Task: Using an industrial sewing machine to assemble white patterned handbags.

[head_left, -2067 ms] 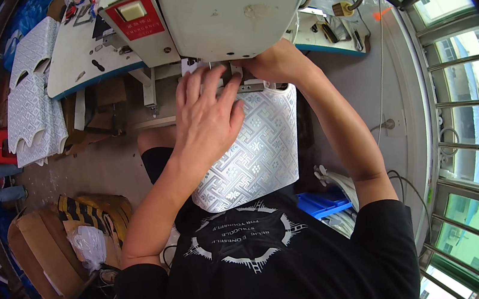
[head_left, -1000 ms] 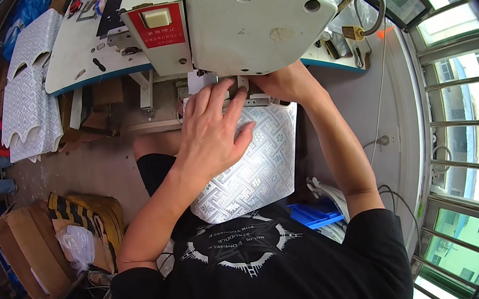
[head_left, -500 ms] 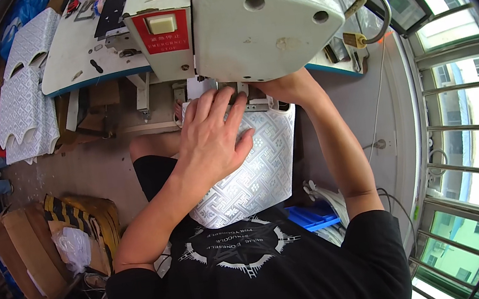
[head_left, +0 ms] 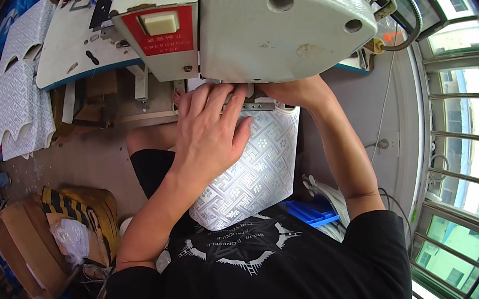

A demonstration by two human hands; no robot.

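A white patterned fabric piece [head_left: 255, 174] lies across my lap, its far edge running under the head of a large grey-white sewing machine [head_left: 270, 18]. My left hand [head_left: 209, 129] lies flat on the fabric with fingers spread, fingertips right at the machine's underside. My right hand [head_left: 292, 91] grips the fabric's far right edge beneath the machine; its fingers are partly hidden by the machine body. The needle area is hidden.
A stack of similar white patterned pieces [head_left: 19, 106] lies at the left on and beside the machine table [head_left: 75, 50]. Cardboard and plastic bags [head_left: 51, 235] sit on the floor at lower left. A blue tray [head_left: 311, 209] is beside my right side. Windows [head_left: 459, 120] line the right.
The view has closed in on the machine, which now fills more of the frame. Both hands have stayed on the fabric, which has slid further under the machine head.
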